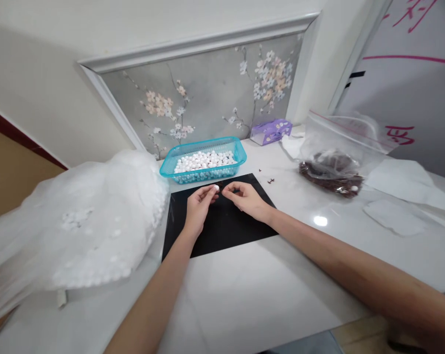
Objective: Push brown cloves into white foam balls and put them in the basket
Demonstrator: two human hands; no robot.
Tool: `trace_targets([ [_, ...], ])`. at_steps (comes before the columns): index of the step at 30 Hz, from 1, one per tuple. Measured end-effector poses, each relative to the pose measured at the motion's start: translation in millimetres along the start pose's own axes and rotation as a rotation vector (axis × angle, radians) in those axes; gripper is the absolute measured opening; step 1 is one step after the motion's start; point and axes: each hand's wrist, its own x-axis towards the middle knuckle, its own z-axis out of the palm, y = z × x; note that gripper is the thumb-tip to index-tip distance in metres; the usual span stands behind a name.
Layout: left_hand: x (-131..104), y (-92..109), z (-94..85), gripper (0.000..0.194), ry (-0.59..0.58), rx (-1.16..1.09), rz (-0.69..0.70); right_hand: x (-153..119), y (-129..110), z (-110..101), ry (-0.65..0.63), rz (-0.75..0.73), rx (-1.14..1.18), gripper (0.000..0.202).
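My left hand (200,206) pinches a small white ball (217,188) between thumb and forefinger, over the far part of a black mat (225,226). Close to its right, my right hand (244,199) is closed, its thumb and forefinger pressed together; what they hold, if anything, is too small to make out. A little dark brown shows between the two hands. Just behind the mat stands a blue plastic basket (166,169) holding many white balls (203,161).
A large clear bag of white balls (97,221) lies at the left. Small brown pieces (271,181) lie right of the basket. Further right are a clear bag with brown pieces (329,172) and white sheets (410,184). A purple tissue pack (271,132) is by the wall.
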Motion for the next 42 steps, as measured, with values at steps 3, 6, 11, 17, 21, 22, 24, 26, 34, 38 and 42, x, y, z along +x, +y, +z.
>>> trace_targets([
  [3, -0.4, 0.3, 0.0, 0.031, -0.03, 0.027, -0.007, -0.3, -1.3, 0.4, 0.006, -0.004, 0.019, 0.029],
  [6, -0.5, 0.6, -0.1, 0.031, -0.039, 0.045, -0.015, 0.3, -1.6, 0.4, 0.007, -0.016, 0.019, 0.03],
  [11, -0.4, 1.1, -0.6, 0.031, -0.044, 0.04, -0.004, 0.6, -0.8, -0.3, 0.001, -0.016, 0.01, 0.029],
  [17, 0.5, 0.1, -1.8, 0.031, -0.064, 0.009, -0.014, -0.6, -2.0, -1.1, -0.017, -0.026, -0.003, 0.03],
  [21, 1.3, -0.1, -3.8, 0.031, -0.088, 0.0, -0.024, -0.6, -1.3, -0.7, -0.006, -0.051, -0.019, 0.03],
  [22, 1.6, 0.0, -4.2, 0.031, -0.095, 0.0, -0.026, -0.4, -0.8, -0.3, 0.005, -0.068, -0.025, 0.029],
  [24, 2.0, 0.2, -4.8, 0.031, -0.105, 0.001, -0.03, 0.2, 0.8, 0.8, 0.032, -0.112, -0.04, 0.026],
  [26, 2.4, 0.2, -5.3, 0.031, -0.11, 0.003, -0.029, 0.9, 2.8, 1.9, 0.062, -0.146, -0.069, 0.023],
  [34, 2.7, -0.4, -7.1, 0.03, -0.137, -0.01, -0.024, -1.6, 7.3, 4.4, 0.049, -0.4, -0.325, 0.031],
  [38, 3.0, -1.0, -7.3, 0.028, -0.136, -0.012, -0.016, -4.8, 3.8, 4.7, 0.013, -0.441, -0.377, 0.029],
  [42, 2.7, -0.2, -7.4, 0.026, -0.147, -0.02, -0.023, -6.1, 2.2, 4.4, 0.016, -0.458, -0.38, 0.029],
])
